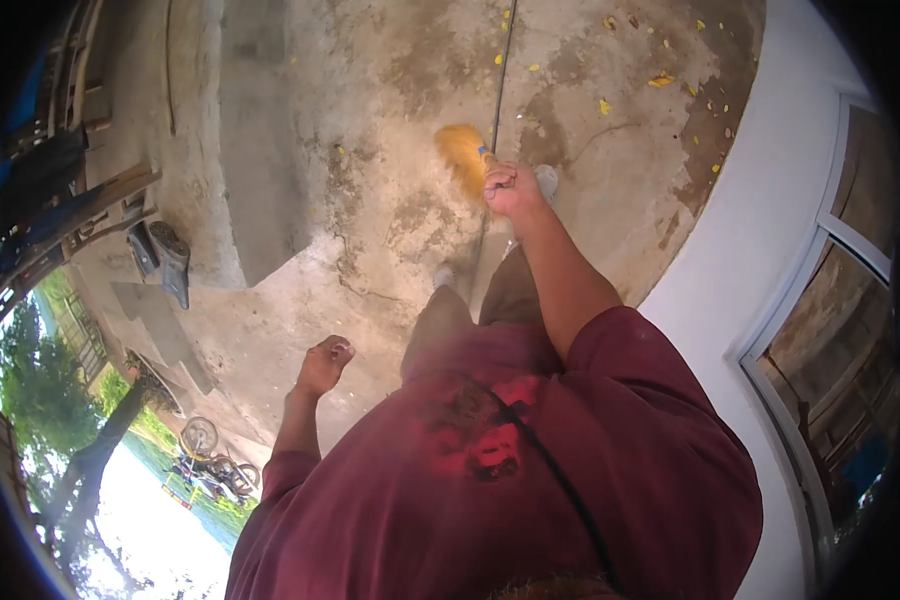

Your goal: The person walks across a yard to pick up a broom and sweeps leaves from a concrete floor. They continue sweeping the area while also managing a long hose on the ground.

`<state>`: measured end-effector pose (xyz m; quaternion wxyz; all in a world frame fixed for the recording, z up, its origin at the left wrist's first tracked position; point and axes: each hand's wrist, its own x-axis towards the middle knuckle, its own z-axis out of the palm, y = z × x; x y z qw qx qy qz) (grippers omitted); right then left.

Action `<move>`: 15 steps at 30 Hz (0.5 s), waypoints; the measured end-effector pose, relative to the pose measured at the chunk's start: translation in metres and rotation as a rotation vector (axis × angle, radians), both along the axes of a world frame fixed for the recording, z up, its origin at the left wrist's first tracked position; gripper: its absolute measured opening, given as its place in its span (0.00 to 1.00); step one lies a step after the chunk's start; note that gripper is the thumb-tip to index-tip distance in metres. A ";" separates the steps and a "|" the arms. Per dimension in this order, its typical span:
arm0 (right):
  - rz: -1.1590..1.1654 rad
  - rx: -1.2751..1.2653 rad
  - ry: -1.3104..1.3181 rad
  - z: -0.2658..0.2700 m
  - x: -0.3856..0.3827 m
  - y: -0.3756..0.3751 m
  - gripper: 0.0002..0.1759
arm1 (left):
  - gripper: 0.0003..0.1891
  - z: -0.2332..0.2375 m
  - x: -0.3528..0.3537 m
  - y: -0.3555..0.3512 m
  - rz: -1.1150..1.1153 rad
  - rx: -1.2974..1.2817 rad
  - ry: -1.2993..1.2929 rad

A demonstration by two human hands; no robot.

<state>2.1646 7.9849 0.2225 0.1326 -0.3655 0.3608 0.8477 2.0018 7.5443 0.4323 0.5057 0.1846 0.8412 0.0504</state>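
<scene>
My right hand [511,189] is wrapped around the handle of a soft grass broom [460,155]. The broom's yellow-orange bristles fan out to the left over the concrete floor [390,180], and a blue band shows where they meet the handle. Much of the handle is hidden by my fist. Away from the broom, my left hand [324,365] hangs at my side over the floor, its fingers curled in and nothing showing in them.
Yellow fallen leaves [660,80] lie scattered at the upper right, beside a white wall [715,220] with framed windows. A dark line [504,70] crosses the floor near the broom. Dark boots [170,262] are at the left, and a motorcycle [213,462] stands farther off.
</scene>
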 end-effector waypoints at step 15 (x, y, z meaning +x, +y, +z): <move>0.575 0.536 -0.224 0.136 0.027 0.062 0.09 | 0.18 -0.005 0.024 0.022 0.239 0.017 0.037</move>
